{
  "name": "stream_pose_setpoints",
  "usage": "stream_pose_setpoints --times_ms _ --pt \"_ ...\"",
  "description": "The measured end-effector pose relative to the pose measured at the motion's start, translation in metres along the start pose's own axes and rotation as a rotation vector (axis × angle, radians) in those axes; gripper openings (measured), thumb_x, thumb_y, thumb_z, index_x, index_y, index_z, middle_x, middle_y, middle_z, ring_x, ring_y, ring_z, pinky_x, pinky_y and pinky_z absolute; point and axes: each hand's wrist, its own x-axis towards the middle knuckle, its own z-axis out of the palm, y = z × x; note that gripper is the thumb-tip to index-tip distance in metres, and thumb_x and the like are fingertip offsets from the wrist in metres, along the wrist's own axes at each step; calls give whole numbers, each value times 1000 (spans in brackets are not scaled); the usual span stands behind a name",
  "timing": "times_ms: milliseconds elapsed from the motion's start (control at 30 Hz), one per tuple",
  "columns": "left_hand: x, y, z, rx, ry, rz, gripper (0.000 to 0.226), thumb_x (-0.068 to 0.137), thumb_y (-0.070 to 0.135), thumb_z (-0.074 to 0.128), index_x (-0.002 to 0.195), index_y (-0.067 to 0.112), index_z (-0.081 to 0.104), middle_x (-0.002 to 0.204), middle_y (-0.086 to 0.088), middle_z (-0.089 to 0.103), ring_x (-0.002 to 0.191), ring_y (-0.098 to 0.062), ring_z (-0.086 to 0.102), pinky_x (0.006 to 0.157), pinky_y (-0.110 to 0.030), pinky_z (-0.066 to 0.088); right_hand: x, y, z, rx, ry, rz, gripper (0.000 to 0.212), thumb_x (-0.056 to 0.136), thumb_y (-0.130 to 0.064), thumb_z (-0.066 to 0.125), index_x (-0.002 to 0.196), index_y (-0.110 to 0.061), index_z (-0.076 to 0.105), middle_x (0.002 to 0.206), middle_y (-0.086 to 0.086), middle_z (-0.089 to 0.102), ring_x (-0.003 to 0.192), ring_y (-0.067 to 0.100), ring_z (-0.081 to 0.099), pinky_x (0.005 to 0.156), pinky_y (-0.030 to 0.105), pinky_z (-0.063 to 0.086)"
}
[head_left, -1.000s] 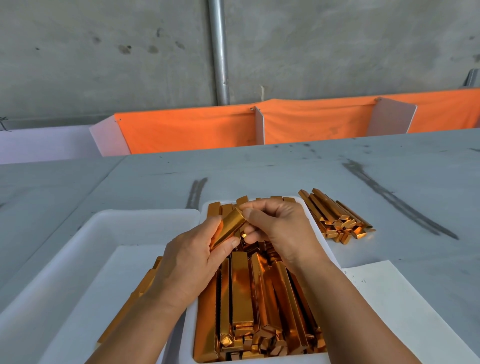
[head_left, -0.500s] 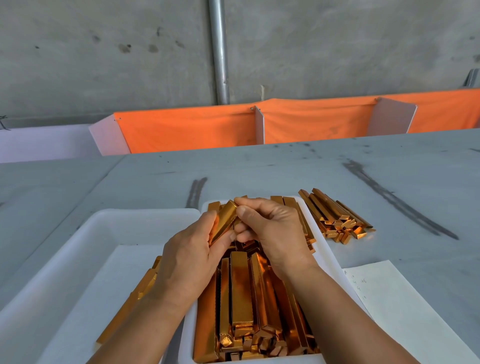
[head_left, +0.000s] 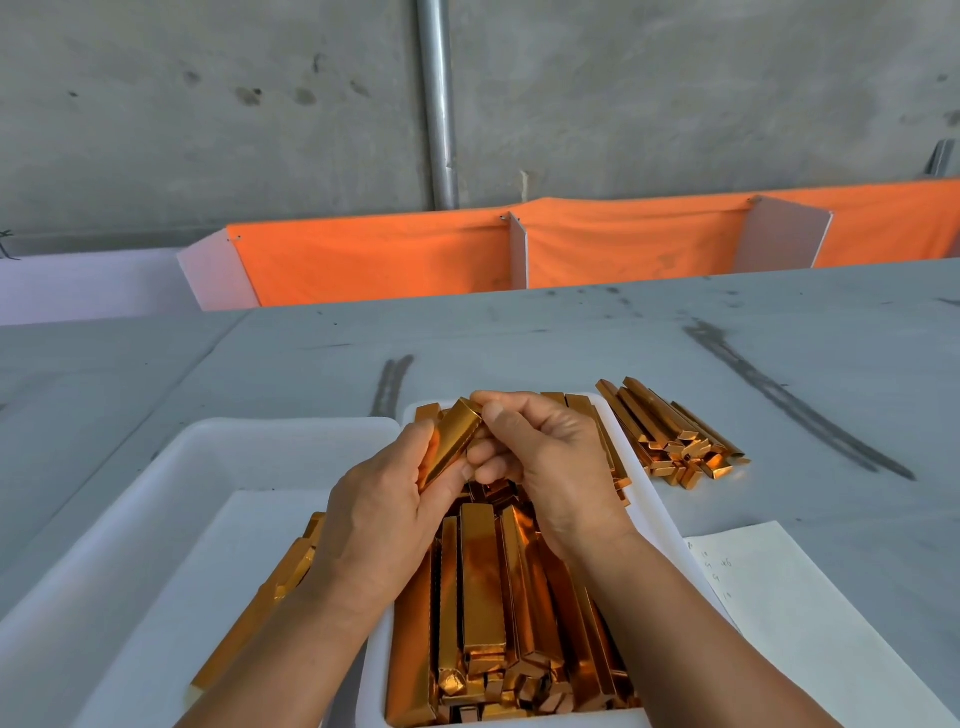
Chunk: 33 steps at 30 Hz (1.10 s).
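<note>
A long, shiny gold box (head_left: 453, 442) is held tilted above a white tray (head_left: 655, 525) packed with several more gold boxes (head_left: 483, 587). My left hand (head_left: 379, 519) grips its lower part, thumb along its side. My right hand (head_left: 545, 457) pinches its upper end with thumb and fingertips. The box's far end is partly hidden by my right fingers.
A larger white tray (head_left: 171, 467) stands on the left, with gold boxes (head_left: 260, 603) along its right side. A pile of flat gold sleeves (head_left: 675, 436) lies on the grey table (head_left: 571, 338) to the right. A white paper sheet (head_left: 779, 608) lies near right. An orange cloth barrier (head_left: 395, 260) runs behind.
Both hands lifted the held box slightly and moved it away from me; my right fingers shifted up onto its top end. The trays and the pile did not move.
</note>
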Motion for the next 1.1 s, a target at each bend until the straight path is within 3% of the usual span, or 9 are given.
stream_pose_setpoints --times_ms 400,567,667,767,900,1100 --pt "-1 -1 -2 70 -34 55 53 83 65 38 110 23 55 69 13 51 59 -8 53 54 -21 44 7 -11 -13 94 -24 216 17 88 0 66 83 -10 79 68 17 70 50 17 65 46 19 54" --pt "-1 2 -1 116 -17 36 57 83 63 37 114 21 57 72 13 51 60 -9 53 54 -17 41 2 -5 -9 -179 35 37 25 94 -6 63 88 -25 79 66 10 71 52 16 63 56 22 54" --pt "-1 1 1 104 1 0 50 85 57 46 116 19 57 72 12 51 61 -10 55 55 -22 47 -2 0 -4 -231 20 -60 32 96 -5 59 95 -31 76 66 5 72 55 11 66 62 20 54" --pt "-1 0 2 97 17 -20 46 86 54 50 116 20 56 72 13 51 60 -10 55 55 -20 47 -2 3 0 -246 9 -111 26 94 -5 63 101 -27 75 68 3 73 57 10 67 62 19 54" --pt "-2 0 1 107 19 -2 54 85 61 39 117 21 55 76 13 54 63 -9 57 57 -22 51 0 3 1 -189 49 -78 17 91 -7 68 99 -20 76 69 6 73 56 12 66 60 19 55" --pt "-2 3 1 135 34 29 53 85 60 41 114 19 57 72 15 48 57 -7 50 51 -14 38 1 1 -1 -77 63 -1 11 90 -5 67 92 -12 75 73 13 74 56 13 68 60 18 55"
